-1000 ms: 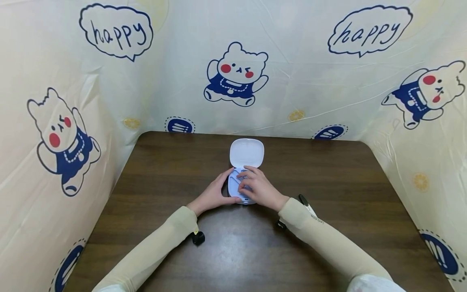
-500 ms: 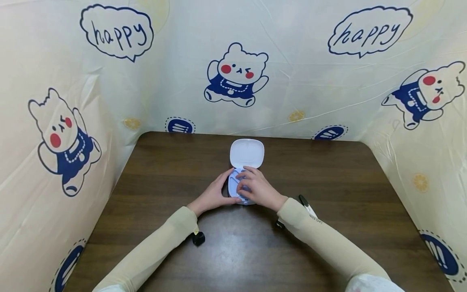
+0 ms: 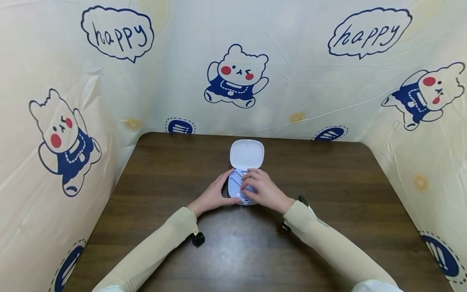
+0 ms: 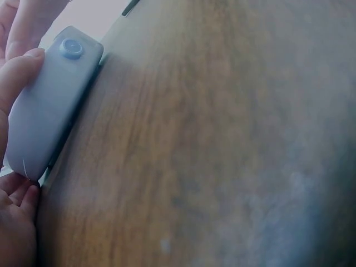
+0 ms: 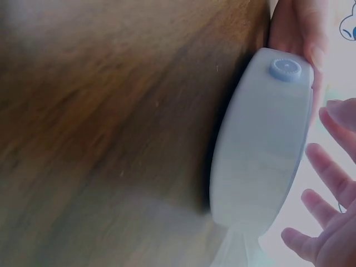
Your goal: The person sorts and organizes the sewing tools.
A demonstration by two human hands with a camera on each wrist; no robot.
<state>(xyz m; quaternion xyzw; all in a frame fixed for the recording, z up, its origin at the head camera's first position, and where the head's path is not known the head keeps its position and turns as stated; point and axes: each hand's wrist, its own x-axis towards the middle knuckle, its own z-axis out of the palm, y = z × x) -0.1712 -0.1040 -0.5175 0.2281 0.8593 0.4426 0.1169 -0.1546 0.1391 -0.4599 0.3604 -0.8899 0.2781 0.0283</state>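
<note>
A light blue pill case [image 3: 235, 180] lies on the table, its white lid [image 3: 247, 154] tipped back away from me. Dividers split the tray inside, and a small round white spot, perhaps a pill, shows near its front. My left hand [image 3: 215, 192] grips the case from the left, thumb at the front edge and fingers along the far side. Over the right part of the tray hovers my right hand [image 3: 268, 190], fingers loosely bent. In the right wrist view its fingers [image 5: 328, 167] are spread beside the case, the thumb close to the index finger; nothing shows between them.
A black-capped pen [image 3: 303, 200] lies partly hidden behind the right sleeve. The dark wooden table [image 3: 175, 162] is bordered by a printed cloth [image 3: 292, 81] at the back and both sides.
My right hand has shifted slightly to the right, uncovering more of the tray and the round white spot near its front. My left hand and the case have stayed in place.
</note>
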